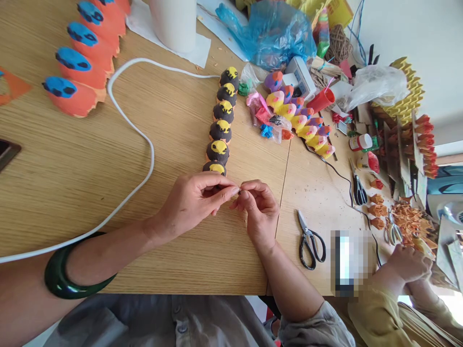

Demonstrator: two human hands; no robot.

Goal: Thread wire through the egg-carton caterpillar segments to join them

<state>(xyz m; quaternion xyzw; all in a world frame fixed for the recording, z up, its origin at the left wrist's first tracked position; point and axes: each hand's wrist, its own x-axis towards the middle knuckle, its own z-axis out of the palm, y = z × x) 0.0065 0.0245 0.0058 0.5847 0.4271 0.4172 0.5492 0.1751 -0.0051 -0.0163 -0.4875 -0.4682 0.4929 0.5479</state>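
My left hand (191, 205) and my right hand (262, 209) meet fingertip to fingertip above the wooden table. Between the pinched thumbs and forefingers is a small dark bit (239, 191), too tiny to name. Just beyond the left fingers runs a row of dark rounded cups (220, 127) with yellow faces and black marks. The near end of that row is hidden behind my left hand. A dark green bangle (60, 272) circles my left forearm.
A white cable (148, 144) curves across the left side, near orange cups with blue tops (77, 72). Black-handled scissors (309, 241) lie to the right. Yellow and purple cups (300, 115) and a blue plastic bag (275, 36) sit farther back. A co-worker's hands (408, 265) are at far right.
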